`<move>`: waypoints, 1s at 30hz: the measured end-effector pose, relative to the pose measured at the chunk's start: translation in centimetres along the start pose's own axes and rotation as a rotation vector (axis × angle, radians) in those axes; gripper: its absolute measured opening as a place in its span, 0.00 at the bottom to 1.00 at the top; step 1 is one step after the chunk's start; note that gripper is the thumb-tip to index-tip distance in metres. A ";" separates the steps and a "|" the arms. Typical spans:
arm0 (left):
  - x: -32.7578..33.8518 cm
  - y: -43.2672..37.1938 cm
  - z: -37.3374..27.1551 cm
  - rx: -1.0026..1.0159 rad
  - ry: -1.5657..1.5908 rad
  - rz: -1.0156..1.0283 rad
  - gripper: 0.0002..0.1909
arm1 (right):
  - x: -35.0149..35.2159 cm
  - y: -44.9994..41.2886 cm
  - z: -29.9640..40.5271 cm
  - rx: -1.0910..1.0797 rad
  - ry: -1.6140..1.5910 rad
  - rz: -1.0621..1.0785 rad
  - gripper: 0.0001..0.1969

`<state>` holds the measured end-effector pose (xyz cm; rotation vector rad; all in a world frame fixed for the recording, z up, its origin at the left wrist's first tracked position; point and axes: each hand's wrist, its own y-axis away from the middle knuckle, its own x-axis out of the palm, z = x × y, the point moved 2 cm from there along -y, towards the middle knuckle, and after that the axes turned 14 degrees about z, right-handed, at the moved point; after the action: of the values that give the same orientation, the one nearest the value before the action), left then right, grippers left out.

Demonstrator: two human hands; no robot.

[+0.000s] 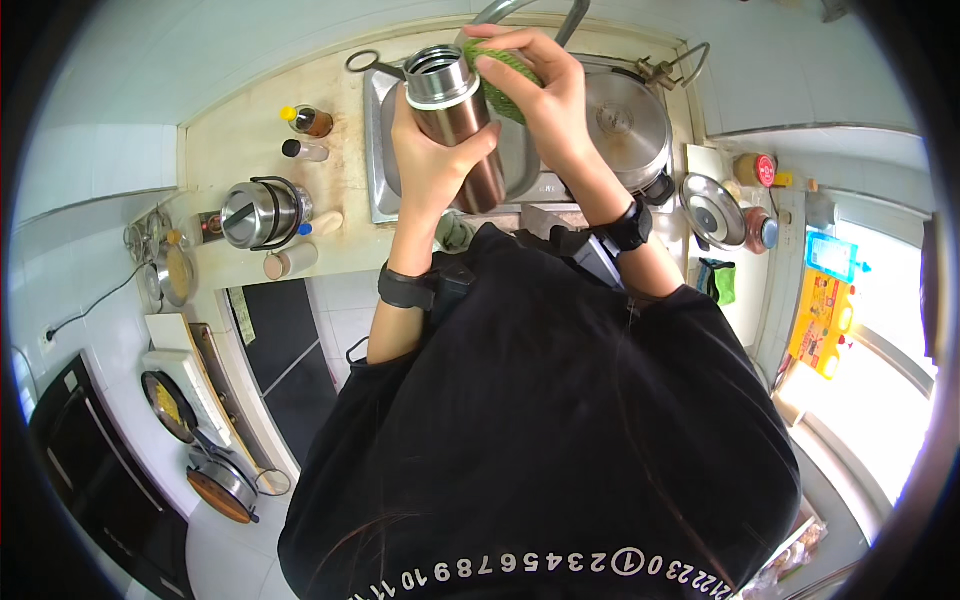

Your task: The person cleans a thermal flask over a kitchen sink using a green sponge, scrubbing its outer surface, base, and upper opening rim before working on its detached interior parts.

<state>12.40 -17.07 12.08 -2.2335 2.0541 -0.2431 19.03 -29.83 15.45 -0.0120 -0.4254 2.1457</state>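
A brown stainless-steel vacuum flask [471, 161], its mouth uncovered and turned upward, tilts slightly over the sink [382, 180]. Around its body wrap the fingers and thumb of my left hand [433, 161]. Pinched in my right hand [551, 97] is a green scrubbing cloth [501, 90], close against the right side of the flask's steel neck. Whether the cloth presses on the metal I cannot tell. Behind both hands arches the metal faucet [574, 22].
Right of the basin sits a large steel pot [626, 127] beside a steel lid [712, 211]. Along the left counter stand a yellow-capped bottle [311, 121], a black-capped jar [306, 151] and a steel pot with a handle [259, 214]. Scissors [375, 64] lie at the sink's back-left corner.
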 end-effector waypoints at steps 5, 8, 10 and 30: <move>-0.1 0.3 -0.1 -0.040 0.220 0.068 0.31 | -0.5 1.0 2.8 -0.046 -0.102 -0.098 0.14; -0.1 0.6 -0.8 -0.053 0.200 0.051 0.31 | 0.0 2.0 4.1 -0.034 0.006 -0.057 0.17; 0.2 0.7 -1.3 -0.072 0.134 0.033 0.31 | 0.0 2.2 4.0 -0.073 0.177 0.004 0.18; 0.3 0.2 -0.9 0.095 -0.033 -0.045 0.31 | 2.3 2.3 3.0 -0.406 0.598 -0.126 0.11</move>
<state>12.08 -17.39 12.97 -2.2140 1.9355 -0.2987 15.37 -30.12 17.95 -0.8106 -0.4782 1.7872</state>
